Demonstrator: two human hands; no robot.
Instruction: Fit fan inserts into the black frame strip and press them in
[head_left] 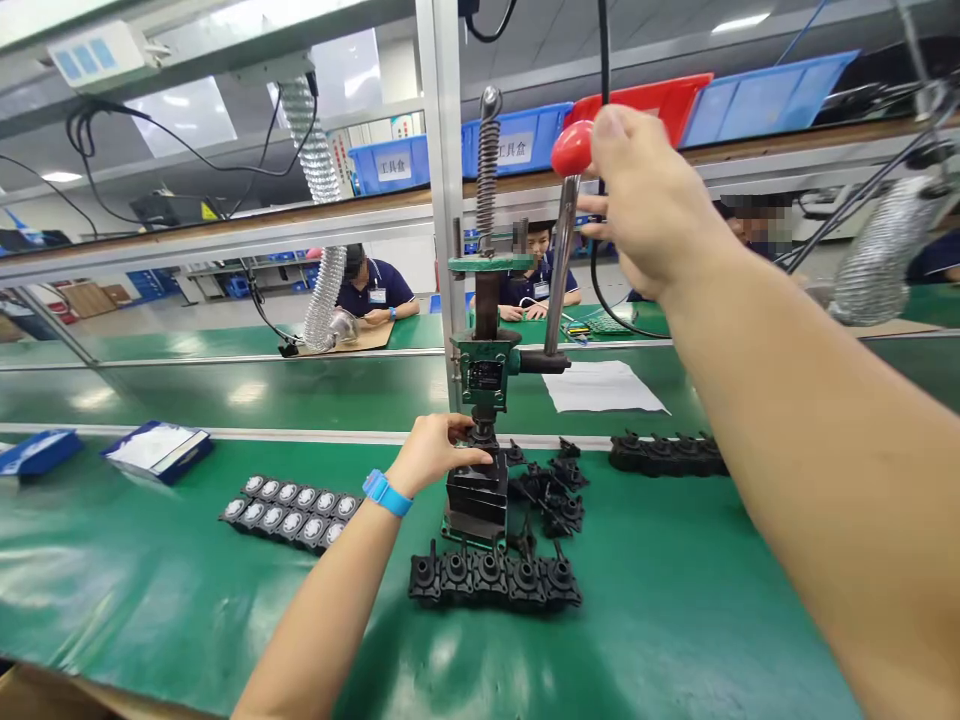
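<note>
A green hand press [486,365] stands on the green bench, with a spring on top and a metal lever ending in a red knob [571,147]. My right hand [645,200] is raised and closed around that knob. My left hand [439,452], with a blue wristband, is pinched on a small black part [480,442] sitting on the black fixture block [476,495] under the press ram. A row of black moulded parts [495,578] lies in front of the press. Loose black parts [551,480] are piled just right of it.
A tray of round silver-faced pieces [289,510] lies at left, blue boxes [157,448] further left. Another black row [666,453] sits at right, a white sheet [600,385] behind. People sit across the line. Blue and red bins [652,100] line the overhead shelf; a hose [322,290] hangs down.
</note>
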